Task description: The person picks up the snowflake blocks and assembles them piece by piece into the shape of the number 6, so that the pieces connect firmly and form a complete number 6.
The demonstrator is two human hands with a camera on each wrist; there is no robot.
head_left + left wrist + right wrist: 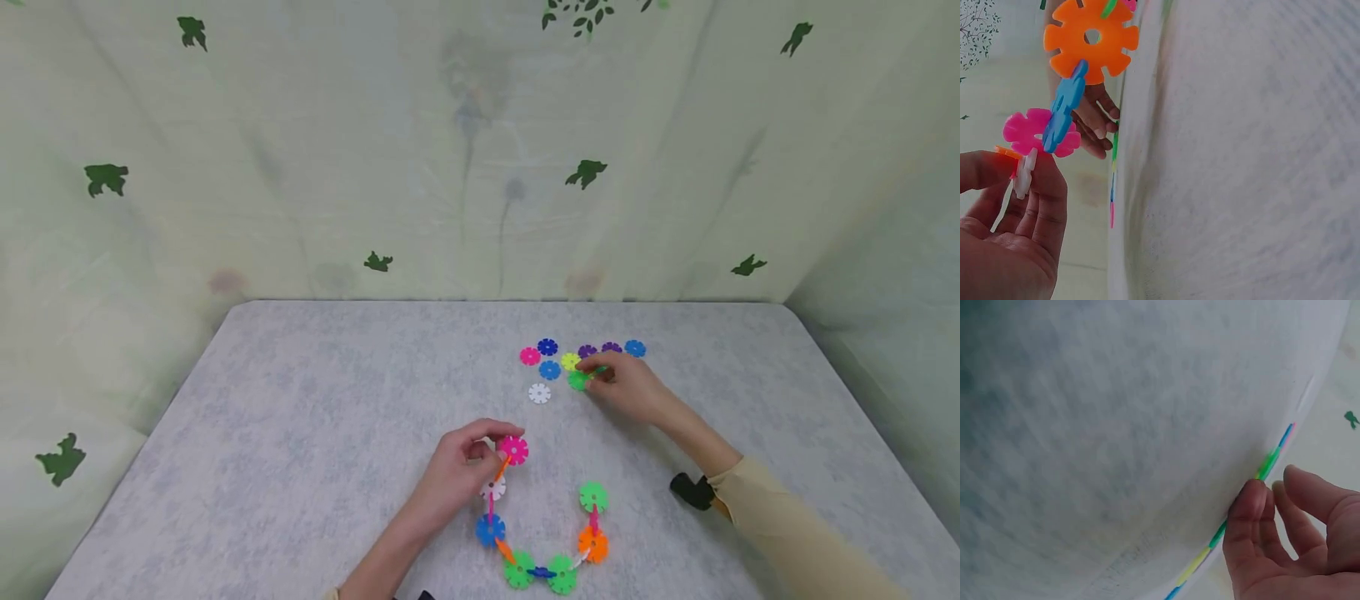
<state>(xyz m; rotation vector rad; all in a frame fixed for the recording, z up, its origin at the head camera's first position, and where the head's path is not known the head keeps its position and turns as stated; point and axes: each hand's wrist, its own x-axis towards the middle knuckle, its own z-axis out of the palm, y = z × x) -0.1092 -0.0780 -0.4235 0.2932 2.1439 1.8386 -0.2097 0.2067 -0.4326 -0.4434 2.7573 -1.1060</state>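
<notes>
My left hand (461, 467) pinches the upper end of a chain of interlocking notched plastic discs, near its pink disc (514, 451). The chain curves in a U across the table, through a blue disc (491, 530) and green ones, up to a green end disc (593, 497). In the left wrist view, a white disc (1024, 175) sits by the fingertips, with an orange disc (1072, 34) beyond. Farther back, my right hand (626, 387) reaches over a loose green disc (577, 381). Its thumb stands apart from the fingers in the right wrist view, and the fingertips partly cover the discs.
Loose discs lie around the right hand: a white one (539, 393), a pink one (530, 357), a yellow one (570, 362), and several blue and purple ones. The grey table (315, 400) ends at a leaf-patterned curtain (420, 167).
</notes>
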